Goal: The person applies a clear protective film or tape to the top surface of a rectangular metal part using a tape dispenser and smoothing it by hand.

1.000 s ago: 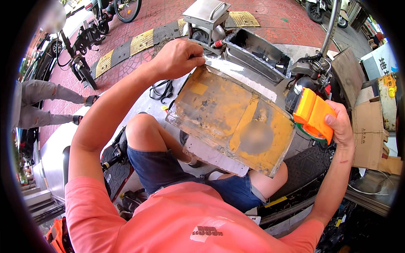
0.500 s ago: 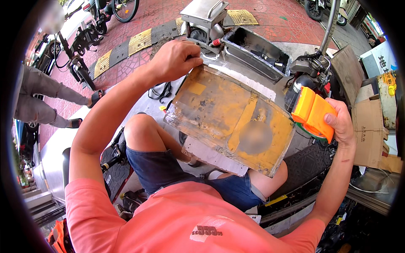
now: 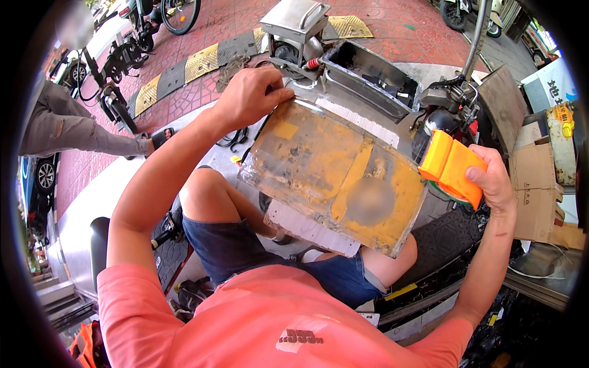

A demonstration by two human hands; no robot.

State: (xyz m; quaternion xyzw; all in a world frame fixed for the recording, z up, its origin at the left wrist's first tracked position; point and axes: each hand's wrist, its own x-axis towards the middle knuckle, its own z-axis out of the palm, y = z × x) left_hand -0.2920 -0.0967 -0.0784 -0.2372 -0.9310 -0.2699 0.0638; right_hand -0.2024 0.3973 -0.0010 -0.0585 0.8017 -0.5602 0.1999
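Observation:
A worn, flat yellow-brown panel [image 3: 307,165] lies tilted across my lap, its lower right corner by my right knee. Shiny clear film shows along its edges, and a round blurred patch sits on its right part. My left hand [image 3: 254,92] is closed at the panel's upper left corner, thumb against the edge; its fingertips are partly hidden. In my right hand [image 3: 492,181] is an orange plastic tape dispenser [image 3: 453,165], with a green rim below it. It is just right of the panel. A pale board [image 3: 313,228] shows under the panel's lower edge.
Ahead stands an open dark metal box [image 3: 374,80] beside a silver lidded box [image 3: 294,23]. Cardboard [image 3: 532,193] leans at the right. A scooter deck [image 3: 172,264] is at my left. A person's legs [image 3: 80,126] are at the far left, near a yellow-black speed bump [image 3: 202,61].
My left hand has lowered slightly, still at the panel's corner. The tape dispenser has shifted a little to the left. The bystander's legs have moved mid-step.

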